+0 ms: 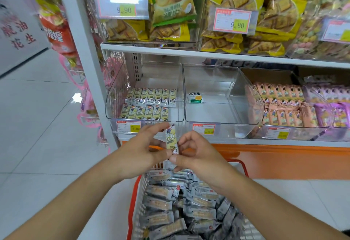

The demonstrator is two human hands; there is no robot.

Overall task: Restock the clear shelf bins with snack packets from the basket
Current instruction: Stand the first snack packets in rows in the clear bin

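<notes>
Both hands meet in front of the lower shelf (pixel 246 142), above an orange basket (pixel 134 192) that stands on the floor and is heaped with grey and yellow snack packets (pixel 191 209). The left hand (pixel 141 151) and the right hand (pixel 197 153) share one yellow and white packet (pixel 171 138), held upright between them. The left grip is narrow, with the fingers stretched along the packet's upper part and the thumb near its lower end. The right grip is also narrow, pinching the packet's lower end between thumb and forefinger, the other fingers curled.

Just behind the held packet sits the left clear bin (pixel 113 103), at the near end of the shelf. It holds two neat rows of matching yellow packets (pixel 149 103) laid flat on its bottom, with much of the bin above them bare. Beside it, the middle clear bin (pixel 223 111) holds a single green and white packet (pixel 195 97) near its back left corner. Further right, a third bin (pixel 254 96) is packed with peach-coloured packets (pixel 282 103), and purple packets (pixel 329 107) lie next to those. Price tags (pixel 128 126) hang on the fronts of the bins.

On the shelf above, clear bins carry large yellow bags of biscuits (pixel 255 12) and one green bag (pixel 171 1).
</notes>
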